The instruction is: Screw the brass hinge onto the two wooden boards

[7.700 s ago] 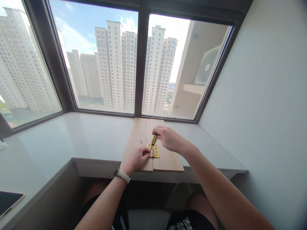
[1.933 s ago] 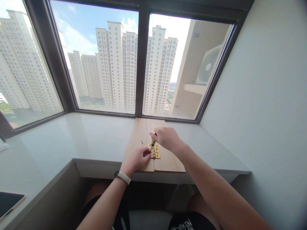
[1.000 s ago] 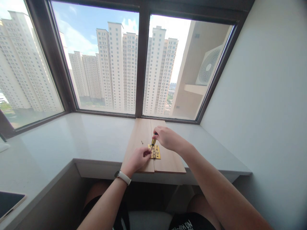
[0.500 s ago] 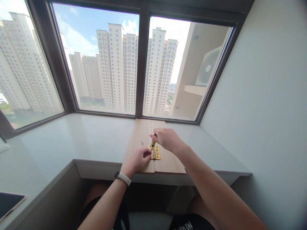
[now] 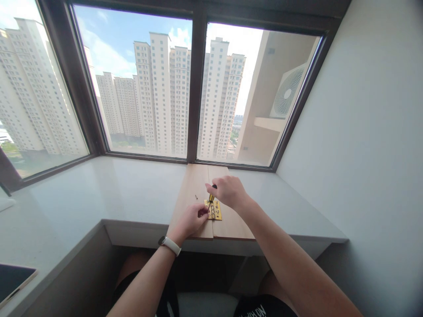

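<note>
A gold-coloured hinge (image 5: pixel 217 211) lies across the seam between two light wooden boards (image 5: pixel 191 185). My right hand (image 5: pixel 229 191) is closed round the handle of a screwdriver (image 5: pixel 212 196), which has a yellow and black grip. Its shaft slants down to the hinge's left leaf. There my left hand (image 5: pixel 191 219) is closed, fingertips pinched close to the screwdriver's tip; what they hold is hidden. Several small screws stand or lie on the hinge. One loose screw (image 5: pixel 196 197) rests on the left board, beyond my left hand.
The boards lie on a white windowsill counter (image 5: pixel 139 193), reaching from its front edge to the window frame (image 5: pixel 158 157). A dark flat device (image 5: pixel 15 281) sits at the lower left. On the right rises a white wall (image 5: pixel 357 132). My legs are under the counter.
My right hand has turned slightly on the screwdriver handle, its thumb shifting a little to the left. My left hand stays at the hinge.
</note>
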A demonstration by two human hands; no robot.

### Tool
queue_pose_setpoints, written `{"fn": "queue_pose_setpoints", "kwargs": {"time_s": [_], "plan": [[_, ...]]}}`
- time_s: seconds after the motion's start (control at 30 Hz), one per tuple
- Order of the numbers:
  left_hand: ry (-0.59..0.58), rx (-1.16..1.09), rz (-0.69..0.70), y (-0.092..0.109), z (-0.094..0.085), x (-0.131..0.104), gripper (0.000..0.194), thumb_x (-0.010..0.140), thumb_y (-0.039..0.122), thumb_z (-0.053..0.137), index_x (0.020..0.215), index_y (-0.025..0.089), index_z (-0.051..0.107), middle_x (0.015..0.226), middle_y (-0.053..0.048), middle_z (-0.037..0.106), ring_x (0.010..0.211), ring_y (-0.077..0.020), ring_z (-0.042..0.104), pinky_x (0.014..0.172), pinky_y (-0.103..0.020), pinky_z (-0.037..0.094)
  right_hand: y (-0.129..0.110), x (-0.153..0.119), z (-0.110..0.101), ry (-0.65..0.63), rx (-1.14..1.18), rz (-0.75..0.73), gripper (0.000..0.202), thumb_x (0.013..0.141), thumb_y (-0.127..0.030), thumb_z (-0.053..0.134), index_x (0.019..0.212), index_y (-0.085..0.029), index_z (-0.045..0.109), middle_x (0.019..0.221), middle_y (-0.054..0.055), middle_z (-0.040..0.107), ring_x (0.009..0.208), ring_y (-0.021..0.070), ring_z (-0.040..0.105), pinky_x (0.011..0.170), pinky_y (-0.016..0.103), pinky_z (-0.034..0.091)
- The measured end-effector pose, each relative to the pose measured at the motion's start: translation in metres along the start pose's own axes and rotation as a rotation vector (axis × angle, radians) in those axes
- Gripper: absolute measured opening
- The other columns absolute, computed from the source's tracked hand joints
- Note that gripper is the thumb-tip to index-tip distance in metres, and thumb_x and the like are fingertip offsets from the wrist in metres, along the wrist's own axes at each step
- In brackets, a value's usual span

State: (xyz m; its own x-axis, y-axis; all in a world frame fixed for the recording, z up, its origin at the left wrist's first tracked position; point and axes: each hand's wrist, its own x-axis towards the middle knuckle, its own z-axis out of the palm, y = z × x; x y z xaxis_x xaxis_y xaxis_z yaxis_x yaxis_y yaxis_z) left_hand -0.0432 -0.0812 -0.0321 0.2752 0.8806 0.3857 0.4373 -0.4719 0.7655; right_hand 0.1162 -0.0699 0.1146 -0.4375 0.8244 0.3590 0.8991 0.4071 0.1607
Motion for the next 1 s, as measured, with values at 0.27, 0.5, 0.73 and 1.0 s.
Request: {"fn": "queue_pose_setpoints", "kwargs": {"time_s": [0.27,0.5,0.73,1.0], "plan": [[0.005,0.006,0.016,-0.002,0.000,0.001,0.014,0.086,0.025,0.056,0.081,0.017,0.067,0.080,-0.004,0.070,0.072,-0.0167,0.061,0.067,-0.027,0.043,0.006,-0.012,-0.002,0.075,0.430,-0.118,0.023,0.095,-0.041,0.055,0.091,-0.020,0.063,0.087,0.004,0.067,0.072,0.0156,0.058,0.065,0.027,0.036],[0.004,0.019,0.013,-0.003,0.000,0.001,0.015,0.086,0.026,0.056,0.081,0.016,0.067,0.079,-0.005,0.069,0.071,-0.0172,0.060,0.066,-0.027,0.043,0.015,-0.017,0.001,0.053,0.738,-0.179,0.022,0.088,-0.011,0.055,0.104,-0.021,0.067,0.098,0.004,0.069,0.081,0.0148,0.059,0.074,0.028,0.044],[-0.009,-0.007,-0.011,-0.001,-0.001,0.001,0.016,0.085,0.028,0.057,0.084,0.017,0.068,0.079,-0.005,0.070,0.071,-0.0173,0.062,0.065,-0.027,0.043,0.016,-0.014,0.009,0.101,0.766,-0.172,0.021,0.086,-0.010,0.058,0.100,-0.021,0.069,0.092,0.002,0.068,0.075,0.0134,0.058,0.070,0.027,0.045],[-0.021,-0.028,-0.007,0.006,-0.003,0.000,0.017,0.086,0.029,0.057,0.085,0.017,0.069,0.081,-0.006,0.071,0.073,-0.0185,0.063,0.067,-0.028,0.046,0.006,-0.015,0.015,0.211,0.720,-0.064,0.007,0.085,-0.017,0.064,0.089,-0.019,0.070,0.085,0.003,0.066,0.070,0.0131,0.056,0.067,0.026,0.042]]}}
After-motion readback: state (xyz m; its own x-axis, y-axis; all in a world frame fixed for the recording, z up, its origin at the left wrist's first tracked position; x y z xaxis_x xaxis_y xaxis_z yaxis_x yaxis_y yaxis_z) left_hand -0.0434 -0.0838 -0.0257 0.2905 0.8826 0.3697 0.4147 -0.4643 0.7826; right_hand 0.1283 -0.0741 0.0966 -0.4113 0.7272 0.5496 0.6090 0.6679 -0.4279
